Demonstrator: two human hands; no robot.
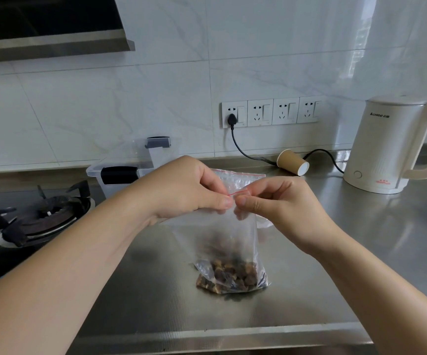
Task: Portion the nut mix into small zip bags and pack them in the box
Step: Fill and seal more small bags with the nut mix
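**Sealing the filled zip bag at the counter**

Steel counter [140, 290] fills the near ground, and on it stands 1 small clear zip bag [229, 242], its bottom resting on the metal and its top held up in the air. Nut mix [232, 276], brown and chunky, sits only in the bottom part; the upper bag is empty film. Both forearms reach in from the near edge. The left hand [189, 188] and the right hand [276, 201] meet at the bag's red zip line [238, 192], each pinching the strip between thumb and fingers, thumbs almost touching.

The step in hand looks like closing the seal. To do it well, the person would likely keep the 2 tracks lined up, press from the middle outward to each corner, and let trapped air out first so the bag packs flat. A skipped corner could let the mix spill later.

Just behind the hands lies what appears to be at least 1 more bag [243, 175] with a red-edged top, flat on the counter; its contents cannot be told. Farther left, near the stove burner [43, 216], stands the clear plastic box [120, 175] with dark latches, mostly hidden by the left hand, so what it holds is unclear. Toward the wall a paper cup [293, 162] lies on its side, seemingly empty, and a white kettle [391, 144] stands at the right, lid shut.
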